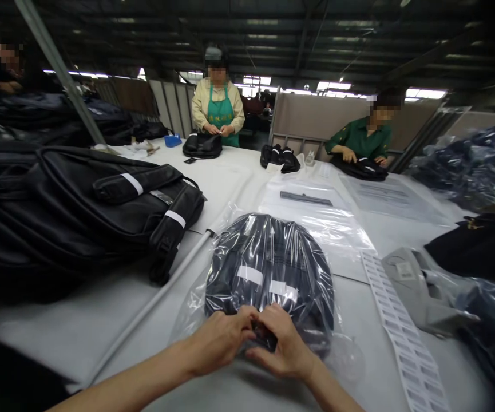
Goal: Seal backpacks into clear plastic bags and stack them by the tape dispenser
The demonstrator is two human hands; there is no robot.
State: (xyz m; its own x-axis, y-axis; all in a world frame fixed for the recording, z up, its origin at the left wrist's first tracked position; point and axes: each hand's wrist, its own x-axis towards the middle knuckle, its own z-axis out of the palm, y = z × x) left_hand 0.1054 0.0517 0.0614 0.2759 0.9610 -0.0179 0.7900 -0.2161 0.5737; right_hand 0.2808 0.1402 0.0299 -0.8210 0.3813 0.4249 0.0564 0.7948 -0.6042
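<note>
A dark backpack (268, 269) sealed in a clear plastic bag (195, 303) lies on the white table (79, 326), near the middle. The left hand (221, 337) and the right hand (284, 346) meet at its near edge, fingers curled and pinching the plastic and a small dark part between them; what that part is cannot be told.

To the left, just beyond a thin white rod (161, 294) that runs diagonally across the table, lies a pile of unbagged black backpacks (84, 212), well apart from the hands. To the right a long strip of labels (402, 332) runs near to far, with a grey folded item (419, 286) and more bagged goods (491, 320) beside it. Beyond the bagged backpack lie two flat empty plastic bags (311, 206).

At the far side two co-workers (218, 103) (365, 137) each handle a black bag (202, 146) (361, 167); a third dark bag (279, 158) sits between them. A third person's partial figure (2, 63) shows far left.
</note>
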